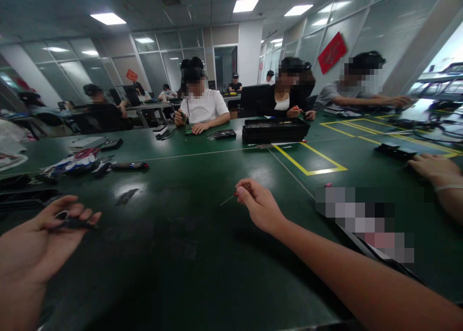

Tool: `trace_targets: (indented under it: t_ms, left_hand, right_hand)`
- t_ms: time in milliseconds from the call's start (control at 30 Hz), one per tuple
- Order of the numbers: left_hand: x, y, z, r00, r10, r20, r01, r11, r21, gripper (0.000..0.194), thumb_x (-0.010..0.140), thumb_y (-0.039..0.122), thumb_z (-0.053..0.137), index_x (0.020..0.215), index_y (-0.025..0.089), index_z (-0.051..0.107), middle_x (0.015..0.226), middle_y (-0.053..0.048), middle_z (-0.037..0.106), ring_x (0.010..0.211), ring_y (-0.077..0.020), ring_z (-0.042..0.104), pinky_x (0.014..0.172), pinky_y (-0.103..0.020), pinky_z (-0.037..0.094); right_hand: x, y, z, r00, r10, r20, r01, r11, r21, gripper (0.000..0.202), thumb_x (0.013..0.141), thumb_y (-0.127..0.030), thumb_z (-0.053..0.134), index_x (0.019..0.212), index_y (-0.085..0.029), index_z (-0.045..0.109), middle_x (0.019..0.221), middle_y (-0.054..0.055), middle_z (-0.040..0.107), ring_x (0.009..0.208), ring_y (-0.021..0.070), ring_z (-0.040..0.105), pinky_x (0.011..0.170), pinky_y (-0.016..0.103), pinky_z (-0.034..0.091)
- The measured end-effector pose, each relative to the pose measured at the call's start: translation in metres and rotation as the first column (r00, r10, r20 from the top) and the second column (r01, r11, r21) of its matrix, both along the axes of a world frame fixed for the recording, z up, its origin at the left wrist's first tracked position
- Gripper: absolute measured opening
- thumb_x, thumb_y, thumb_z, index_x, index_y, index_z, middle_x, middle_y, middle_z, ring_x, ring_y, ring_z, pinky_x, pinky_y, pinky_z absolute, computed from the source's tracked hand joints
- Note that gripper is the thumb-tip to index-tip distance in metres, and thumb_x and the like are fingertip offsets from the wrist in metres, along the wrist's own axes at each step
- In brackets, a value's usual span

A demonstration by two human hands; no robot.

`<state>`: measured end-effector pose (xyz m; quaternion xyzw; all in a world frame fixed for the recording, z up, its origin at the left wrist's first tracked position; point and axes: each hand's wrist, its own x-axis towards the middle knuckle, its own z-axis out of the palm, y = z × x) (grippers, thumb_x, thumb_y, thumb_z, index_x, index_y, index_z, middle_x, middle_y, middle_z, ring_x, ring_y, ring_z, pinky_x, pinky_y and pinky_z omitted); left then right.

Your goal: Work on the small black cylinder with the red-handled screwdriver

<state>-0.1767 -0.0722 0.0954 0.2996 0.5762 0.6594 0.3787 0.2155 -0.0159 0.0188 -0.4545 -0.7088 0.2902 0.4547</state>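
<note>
Left hand (pixel 45 239) holding dark tool (pixel 74 223), thin shaft (pixel 227 200) jutting from right grip (pixel 259 206)

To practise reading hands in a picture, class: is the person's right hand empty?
No, the right hand grips a thin-shafted tool, which sticks out past the fingertips above the green tabletop.
</note>
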Motion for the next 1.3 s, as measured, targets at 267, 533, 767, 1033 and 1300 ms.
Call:
trace_targets:
  t_ms: [267,533,767,1033,1300]
  left_hand:
    - [0.101,0.048,0.001,0.895,-0.385,0.225,0.38,0.922,0.069,0.03,0.06,0.01,0.049,0.087,0.012,0.061,0.07,-0.004,0.048,0.067,-0.0143,0.049,0.065,-0.028,0.052]
    - [0.164,0.081,-0.057,0.592,-0.534,-0.604,0.595,0.795,-0.119,0.053,0.066,0.004,0.056,0.117,0.019,0.053,0.109,-0.005,0.062,0.103,-0.0205,0.059,0.099,-0.037,0.046]
    - [0.16,0.088,-0.092,0.345,-0.495,-0.798,0.611,0.763,-0.209,0.038,0.082,0.014,0.067,0.118,0.026,0.068,0.123,-0.004,0.067,0.116,-0.0241,0.061,0.107,-0.043,0.044]
    - [0.157,0.086,-0.098,0.43,-0.428,-0.795,0.555,0.82,-0.141,0.044,0.081,0.017,0.072,0.124,0.024,0.066,0.126,-0.005,0.068,0.119,-0.0249,0.061,0.11,-0.043,0.044]
    - [0.158,0.081,-0.097,0.424,-0.435,-0.794,0.611,0.785,-0.104,0.038,0.082,0.02,0.072,0.12,0.027,0.07,0.123,-0.003,0.069,0.118,-0.0235,0.062,0.11,-0.041,0.043]
  right_hand:
    - [0.0,-0.002,-0.002,0.999,-0.028,0.033,0.027,0.999,0.031,0.021,0.099,-0.036,0.051,0.111,-0.024,0.062,0.079,-0.001,0.065,0.073,0.016,0.063,0.067,0.03,0.047]
    - [0.001,-0.002,0.002,0.997,-0.048,0.063,0.047,0.999,0.027,0.026,0.099,-0.038,0.051,0.112,-0.023,0.067,0.082,0.001,0.07,0.074,0.0169,0.066,0.068,0.03,0.049]
    - [-0.001,-0.008,0.003,0.997,-0.049,0.063,0.042,0.993,0.107,0.024,0.099,-0.038,0.051,0.106,-0.023,0.068,0.09,0.003,0.073,0.08,0.0187,0.068,0.071,0.032,0.051]
    - [0.0,-0.005,-0.007,0.997,-0.009,-0.072,0.013,0.999,0.053,0.026,0.099,-0.037,0.052,0.119,-0.025,0.063,0.103,0.006,0.074,0.094,0.0212,0.071,0.085,0.038,0.055]
    - [-0.002,-0.006,-0.001,0.999,-0.029,0.03,0.027,0.998,0.062,0.021,0.098,-0.034,0.053,0.112,-0.024,0.066,0.101,0.004,0.076,0.091,0.0203,0.071,0.081,0.036,0.054]
